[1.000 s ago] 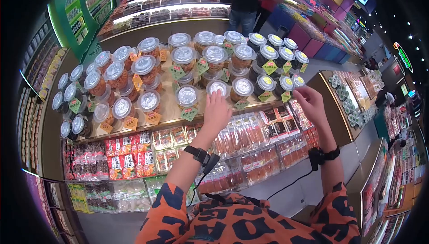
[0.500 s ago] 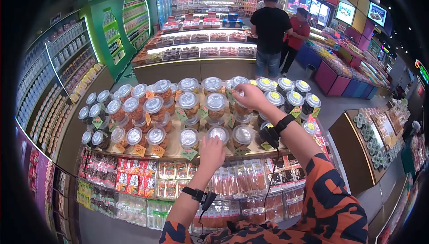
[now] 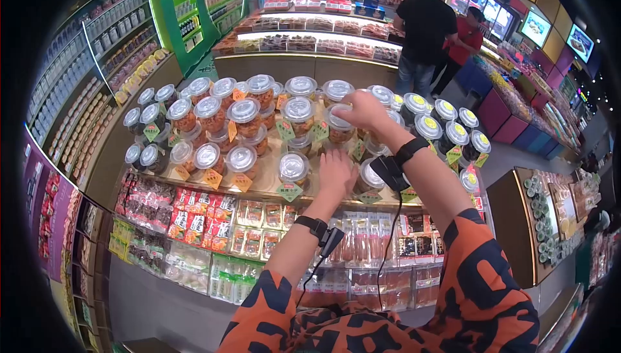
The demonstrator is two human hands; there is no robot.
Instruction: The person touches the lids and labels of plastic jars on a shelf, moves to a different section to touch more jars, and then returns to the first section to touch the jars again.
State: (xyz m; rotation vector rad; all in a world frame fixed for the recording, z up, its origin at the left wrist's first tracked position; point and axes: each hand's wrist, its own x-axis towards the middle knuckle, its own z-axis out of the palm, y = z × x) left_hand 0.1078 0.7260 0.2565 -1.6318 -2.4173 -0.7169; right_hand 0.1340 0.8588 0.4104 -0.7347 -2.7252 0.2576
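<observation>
Clear plastic jars of snacks with translucent lids stand in stacked rows on a display table. My right hand [image 3: 366, 112] is closed over the lid edge of a plastic jar [image 3: 339, 132] in the upper layer of the middle row. My left hand [image 3: 337, 175] lies in the front row below that jar, fingers stretched forward and open; what is under its palm is hidden. To its left stands a front jar [image 3: 294, 169] with a green tag [image 3: 289, 191], and to its right another front jar [image 3: 371, 177]. Both wrists wear black straps with cabled devices.
Jars with yellow-labelled lids [image 3: 428, 127] stand at the right. Packaged snacks [image 3: 200, 214] hang or lie on shelves below the table edge. Beyond it, two people [image 3: 424, 30] stand beside a lit counter [image 3: 304, 46]. Another display [image 3: 540, 204] is at the right.
The view has shifted, so the table sits higher and further right. My right hand has moved left onto a neighbouring jar's lid. My left hand has reached further forward.
</observation>
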